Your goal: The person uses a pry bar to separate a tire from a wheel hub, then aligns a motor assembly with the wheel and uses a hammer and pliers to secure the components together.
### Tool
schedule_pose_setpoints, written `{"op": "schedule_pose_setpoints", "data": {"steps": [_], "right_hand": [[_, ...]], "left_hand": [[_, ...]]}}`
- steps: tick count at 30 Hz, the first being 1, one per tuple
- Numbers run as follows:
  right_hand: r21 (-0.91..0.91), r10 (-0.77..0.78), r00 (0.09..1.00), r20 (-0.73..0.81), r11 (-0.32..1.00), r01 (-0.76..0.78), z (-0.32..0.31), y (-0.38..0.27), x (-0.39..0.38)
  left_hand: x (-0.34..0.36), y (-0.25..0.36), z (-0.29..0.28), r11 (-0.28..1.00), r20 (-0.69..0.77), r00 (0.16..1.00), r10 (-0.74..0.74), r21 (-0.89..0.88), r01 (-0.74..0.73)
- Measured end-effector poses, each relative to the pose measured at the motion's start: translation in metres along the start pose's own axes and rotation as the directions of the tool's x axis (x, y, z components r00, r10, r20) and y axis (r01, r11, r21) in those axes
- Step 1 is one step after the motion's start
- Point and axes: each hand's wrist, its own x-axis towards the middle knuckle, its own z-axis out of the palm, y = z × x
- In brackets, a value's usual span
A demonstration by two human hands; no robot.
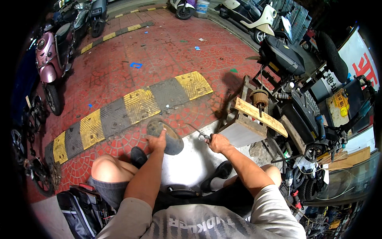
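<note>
Between my knees a small worn dark-grey tire [173, 142] stands upright. My left hand [157, 142] is closed on its upper left side, the thumb along its top. To the right, my right hand [219, 143] is closed round the dark handle of a hand tool [195, 128] with a long thin metal rod. The rod points up and left toward the tire, with a gap between them. What kind of tool it is cannot be made out, since my fingers cover most of its handle.
A black-and-yellow speed bump [137, 104] crosses the red paving ahead. On my right are a wooden stand [242, 129] with a plank and copper-wound motor part [260, 98], and a dismantled scooter [302, 107]. A black bag [75, 211] lies lower left; a pink scooter [48, 55] stands beyond.
</note>
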Motion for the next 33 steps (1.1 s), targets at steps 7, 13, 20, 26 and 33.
{"op": "schedule_pose_setpoints", "data": {"steps": [7, 13, 20, 26, 33], "right_hand": [[0.013, -0.091, 0.975, 0.205, 0.996, 0.09, 0.013, -0.006, -0.009], [-0.04, -0.11, 0.968, 0.227, 0.992, 0.123, 0.002, -0.001, -0.006], [0.008, 0.024, 0.999, -0.036, 1.0, -0.023, -0.001, 0.011, -0.017], [0.025, -0.03, 0.997, 0.076, 0.999, 0.028, 0.003, 0.019, -0.018], [0.053, 0.025, 0.995, 0.093, 0.998, -0.03, 0.011, 0.044, -0.01]], "left_hand": [[-0.009, -0.007, -0.011, 0.994, 0.106, 0.99, 0.091, 0.046, -0.097], [-0.016, -0.009, -0.002, 0.981, 0.013, 0.981, 0.192, -0.007, -0.192], [-0.046, -0.005, -0.018, 0.933, 0.166, 0.953, 0.254, 0.216, -0.287], [-0.024, 0.02, -0.038, 0.962, 0.266, 0.96, 0.087, 0.228, -0.151], [-0.009, 0.026, -0.029, 0.958, 0.394, 0.918, 0.042, 0.245, -0.149]]}}
